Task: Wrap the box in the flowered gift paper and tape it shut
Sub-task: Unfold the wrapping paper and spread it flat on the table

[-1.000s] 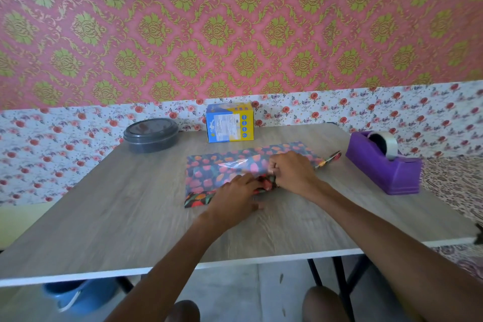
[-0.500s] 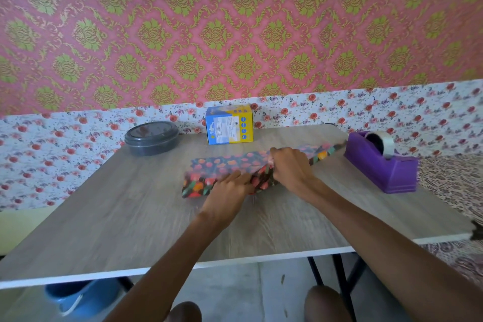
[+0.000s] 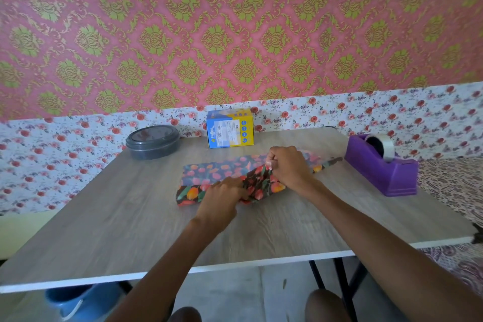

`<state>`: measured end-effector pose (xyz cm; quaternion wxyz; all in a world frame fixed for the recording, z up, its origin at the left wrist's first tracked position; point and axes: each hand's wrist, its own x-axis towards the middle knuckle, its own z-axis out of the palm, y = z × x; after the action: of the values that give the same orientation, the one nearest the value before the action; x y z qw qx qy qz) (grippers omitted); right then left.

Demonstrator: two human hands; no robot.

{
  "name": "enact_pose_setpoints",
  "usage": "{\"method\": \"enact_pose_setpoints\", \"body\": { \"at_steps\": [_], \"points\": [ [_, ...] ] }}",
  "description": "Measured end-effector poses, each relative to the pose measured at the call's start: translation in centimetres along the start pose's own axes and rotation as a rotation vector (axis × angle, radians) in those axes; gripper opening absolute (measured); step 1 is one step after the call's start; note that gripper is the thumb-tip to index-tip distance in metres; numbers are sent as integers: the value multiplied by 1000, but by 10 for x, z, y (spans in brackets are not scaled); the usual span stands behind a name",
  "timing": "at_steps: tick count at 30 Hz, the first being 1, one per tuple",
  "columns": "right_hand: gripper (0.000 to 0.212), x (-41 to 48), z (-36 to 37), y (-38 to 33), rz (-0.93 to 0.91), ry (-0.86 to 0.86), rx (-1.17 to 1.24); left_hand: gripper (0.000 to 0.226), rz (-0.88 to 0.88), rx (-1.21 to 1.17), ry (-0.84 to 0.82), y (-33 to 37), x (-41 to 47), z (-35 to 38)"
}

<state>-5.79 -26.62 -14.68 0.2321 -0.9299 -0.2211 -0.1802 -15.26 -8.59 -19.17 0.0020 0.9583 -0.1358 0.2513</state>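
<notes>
The flowered gift paper (image 3: 209, 174), dark with red and orange fruit-like flowers, lies folded at the middle of the table. My left hand (image 3: 222, 197) grips its near edge with curled fingers. My right hand (image 3: 288, 165) is a fist pinching an upper fold of the paper and lifting it a little. The blue and yellow box (image 3: 230, 128) stands unwrapped at the table's far edge, behind the paper and apart from both hands. A purple tape dispenser (image 3: 383, 166) with a clear roll sits to the right.
A grey round lidded container (image 3: 153, 141) sits at the far left of the wooden table (image 3: 104, 219). Flowered wallpaper runs behind the table. A blue bucket (image 3: 70, 300) stands on the floor under the near left edge. My knees show below.
The folded paper has been lifted and turned over away from me. My right hand rose with a fold pinched in it, and my left hand shifted onto the near edge.
</notes>
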Motion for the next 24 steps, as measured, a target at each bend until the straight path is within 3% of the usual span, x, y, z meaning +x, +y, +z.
{"method": "enact_pose_setpoints", "body": {
  "at_steps": [5, 8, 11, 15, 18, 24],
  "points": [
    [16, -3, -3, 11, -9, -99, 217, 42, -102, -108, 71, -26, 5, -8],
    [19, -7, 0, 9, -27, -208, 283, 40, -127, -113, 13, -35, 11, -12],
    [10, -5, 7, 8, -68, -289, 191, 42, -71, -111, -92, -31, 12, -14],
    [40, -8, 17, 5, -127, -296, 65, 36, -35, -133, -146, -17, 7, -11],
    [12, -13, 20, -3, -177, -276, -26, 38, -56, -154, -138, -17, -1, -4],
    [12, -12, 48, -30, -272, -282, -144, 27, -94, -282, -155, -30, -16, -1]
  ]
}}
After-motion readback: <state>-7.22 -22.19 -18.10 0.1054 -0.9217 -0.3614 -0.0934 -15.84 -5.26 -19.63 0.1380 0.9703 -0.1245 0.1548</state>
